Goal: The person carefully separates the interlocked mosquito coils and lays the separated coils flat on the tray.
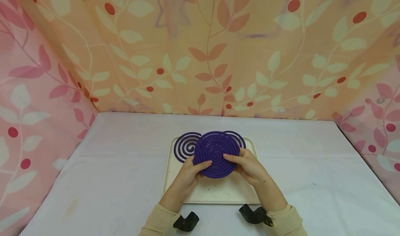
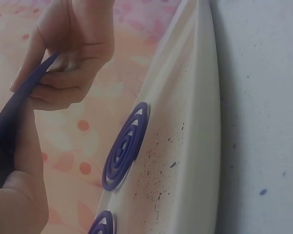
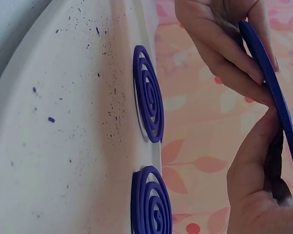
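Observation:
A purple mosquito coil disc (image 1: 216, 149), its spirals packed closely together, is held up above the tray by both hands. My left hand (image 1: 187, 173) grips its lower left edge, thumb on the front face and fingers behind. On the opposite edge my right hand (image 1: 250, 166) pinches the disc the same way, its thumb near the centre. In the right wrist view the disc (image 3: 271, 80) appears edge-on, thin and flat. Behind it, a looser single coil (image 1: 184, 147) lies at the tray's back left, and another coil (image 1: 239, 136) at the back right is partly hidden.
The cream tray (image 1: 218, 196) stands on a white-covered table (image 1: 109, 180). Dark purple crumbs (image 3: 51, 119) are scattered over the tray. Two black curved pieces (image 1: 187, 222) sit by the wrists. Floral cloth (image 1: 206, 55) rises behind the table and at both sides.

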A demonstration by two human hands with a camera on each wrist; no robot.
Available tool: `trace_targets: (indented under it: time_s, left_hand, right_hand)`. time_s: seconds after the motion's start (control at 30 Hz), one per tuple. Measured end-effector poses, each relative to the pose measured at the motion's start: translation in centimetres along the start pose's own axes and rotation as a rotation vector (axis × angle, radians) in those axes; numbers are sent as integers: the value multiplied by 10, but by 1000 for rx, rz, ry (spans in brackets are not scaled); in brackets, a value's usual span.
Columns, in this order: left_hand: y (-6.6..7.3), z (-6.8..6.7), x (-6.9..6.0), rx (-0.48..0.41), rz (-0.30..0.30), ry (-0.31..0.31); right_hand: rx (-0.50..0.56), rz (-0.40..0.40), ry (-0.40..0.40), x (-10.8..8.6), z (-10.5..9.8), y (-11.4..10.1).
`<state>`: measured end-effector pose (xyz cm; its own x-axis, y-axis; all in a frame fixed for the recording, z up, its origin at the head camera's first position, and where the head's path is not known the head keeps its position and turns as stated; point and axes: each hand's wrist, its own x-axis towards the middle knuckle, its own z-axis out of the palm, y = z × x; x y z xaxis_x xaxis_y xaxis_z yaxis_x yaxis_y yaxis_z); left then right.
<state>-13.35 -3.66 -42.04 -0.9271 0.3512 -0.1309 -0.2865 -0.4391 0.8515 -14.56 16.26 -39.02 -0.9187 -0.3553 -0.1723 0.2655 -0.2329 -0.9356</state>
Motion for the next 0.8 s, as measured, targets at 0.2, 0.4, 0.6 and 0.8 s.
trace_targets:
  time_s: [0.2, 0.4, 0.6, 0.8]
  left_hand:
    - [0, 0, 0, -18, 5, 2]
    - [-1, 0, 0, -38, -16, 14]
    - [-2, -1, 1, -51, -15, -4]
    - [-4, -2, 1, -55, -18, -12]
  right_hand:
    - [14, 6, -12, 2, -1, 2]
    - [32, 13, -23, 2, -1, 3]
    - [64, 22, -37, 4, -3, 5]
    - [75, 27, -37, 4, -4, 6]
